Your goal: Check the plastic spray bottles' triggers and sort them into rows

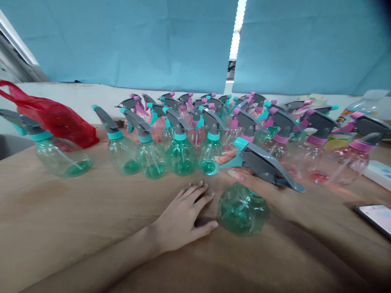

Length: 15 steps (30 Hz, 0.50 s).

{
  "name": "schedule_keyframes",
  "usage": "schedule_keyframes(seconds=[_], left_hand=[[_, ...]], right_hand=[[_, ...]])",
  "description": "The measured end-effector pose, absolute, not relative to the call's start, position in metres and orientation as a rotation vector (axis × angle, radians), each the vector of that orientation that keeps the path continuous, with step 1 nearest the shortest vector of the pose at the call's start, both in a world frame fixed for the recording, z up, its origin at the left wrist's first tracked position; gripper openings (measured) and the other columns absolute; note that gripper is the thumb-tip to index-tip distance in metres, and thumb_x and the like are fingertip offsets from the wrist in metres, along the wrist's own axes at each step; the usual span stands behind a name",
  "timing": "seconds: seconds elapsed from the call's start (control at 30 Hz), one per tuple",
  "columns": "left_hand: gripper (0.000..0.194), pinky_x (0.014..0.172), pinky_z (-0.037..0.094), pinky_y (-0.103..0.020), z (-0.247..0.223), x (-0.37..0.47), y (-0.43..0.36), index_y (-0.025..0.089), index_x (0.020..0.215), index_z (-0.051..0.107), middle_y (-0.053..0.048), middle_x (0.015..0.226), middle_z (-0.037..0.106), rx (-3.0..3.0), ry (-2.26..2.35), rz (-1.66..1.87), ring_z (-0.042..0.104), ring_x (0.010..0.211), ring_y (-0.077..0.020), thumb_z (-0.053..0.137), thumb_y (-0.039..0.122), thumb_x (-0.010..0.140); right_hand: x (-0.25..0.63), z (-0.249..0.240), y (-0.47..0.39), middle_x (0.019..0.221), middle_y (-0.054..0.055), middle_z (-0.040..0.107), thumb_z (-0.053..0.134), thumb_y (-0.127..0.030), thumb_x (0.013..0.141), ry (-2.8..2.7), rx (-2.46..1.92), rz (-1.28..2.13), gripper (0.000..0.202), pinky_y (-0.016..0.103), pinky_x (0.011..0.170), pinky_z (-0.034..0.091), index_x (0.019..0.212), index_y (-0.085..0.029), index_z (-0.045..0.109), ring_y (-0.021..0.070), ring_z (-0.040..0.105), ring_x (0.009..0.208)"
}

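Note:
My right hand (247,179) is wrapped round the neck of a green spray bottle (244,211), under its grey head with a teal nozzle pointing left. The bottle is tilted, close to the table surface. Flat on the wooden table (122,219), my left hand (189,211) has its fingers spread and holds nothing, just left of that bottle. Behind the hands, green spray bottles with teal collars (182,156) stand in a row, and pink spray bottles (351,162) continue it to the right. Several more with grey heads are crowded behind.
A red plastic bag (58,120) lies at the back left, behind a separate green spray bottle (62,154). At the right edge is a phone (377,217), with a white object (380,171) beyond it. A large clear bottle (363,106) stands back right, before a blue curtain (137,44).

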<state>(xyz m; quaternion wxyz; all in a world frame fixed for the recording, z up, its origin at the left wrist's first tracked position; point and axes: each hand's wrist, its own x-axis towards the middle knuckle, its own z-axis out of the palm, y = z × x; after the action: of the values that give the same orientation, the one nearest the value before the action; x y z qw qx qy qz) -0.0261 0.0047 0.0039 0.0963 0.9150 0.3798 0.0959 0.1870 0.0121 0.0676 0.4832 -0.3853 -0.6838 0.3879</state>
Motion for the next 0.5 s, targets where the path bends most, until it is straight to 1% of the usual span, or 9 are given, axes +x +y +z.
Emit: schedule_keyframes(seconds=[0.07,0.13,0.17,0.33,0.5], left_hand=[[0.060,0.109,0.026,-0.047,0.0038,-0.0260,0.0051,0.015,0.137,0.045,-0.014,0.146,0.039,2.706,1.128,0.284,0.030,0.137,-0.0297,0.055,0.050,0.090],[0.059,0.109,0.026,-0.047,0.0034,-0.0258,0.0055,0.016,0.137,0.045,-0.014,0.146,0.039,2.706,1.124,0.292,0.030,0.137,-0.0297,0.054,0.050,0.090],[0.059,0.109,0.026,-0.047,0.0032,-0.0258,0.0056,0.017,0.137,0.045,-0.013,0.146,0.040,2.708,1.121,0.295,0.030,0.137,-0.0295,0.054,0.050,0.090],[0.059,0.109,0.028,-0.047,0.0028,-0.0252,0.0046,0.016,0.136,0.046,-0.014,0.146,0.040,2.714,1.133,0.292,0.032,0.136,-0.0292,0.055,0.051,0.089],[0.060,0.109,0.028,-0.047,0.0020,-0.0246,0.0041,0.014,0.136,0.046,-0.014,0.146,0.040,2.715,1.138,0.288,0.031,0.136,-0.0293,0.055,0.050,0.089]], right_hand=[[0.1852,0.0676,0.0123,0.084,-0.001,0.072,0.064,-0.029,0.082,-1.642,-0.907,0.987,0.023,0.042,0.093,0.052,0.104,-0.031,0.067,0.0228,0.067,0.097],[0.1839,0.0677,0.0124,0.084,-0.001,0.073,0.063,-0.026,0.082,-1.630,-0.888,1.026,0.018,0.042,0.096,0.051,0.099,-0.030,0.069,0.0224,0.065,0.104],[0.1835,0.0676,0.0125,0.085,-0.001,0.073,0.062,-0.025,0.083,-1.633,-0.886,1.040,0.019,0.042,0.097,0.051,0.099,-0.030,0.069,0.0222,0.064,0.106],[0.1831,0.0661,0.0123,0.107,0.001,0.072,0.062,-0.024,0.083,-1.627,-0.873,1.066,0.036,0.044,0.100,0.048,0.119,-0.031,0.061,0.0223,0.061,0.113],[0.1844,0.0653,0.0123,0.113,0.002,0.070,0.064,-0.025,0.083,-1.620,-0.834,1.079,0.042,0.039,0.098,0.050,0.124,-0.032,0.058,0.0212,0.061,0.113]])
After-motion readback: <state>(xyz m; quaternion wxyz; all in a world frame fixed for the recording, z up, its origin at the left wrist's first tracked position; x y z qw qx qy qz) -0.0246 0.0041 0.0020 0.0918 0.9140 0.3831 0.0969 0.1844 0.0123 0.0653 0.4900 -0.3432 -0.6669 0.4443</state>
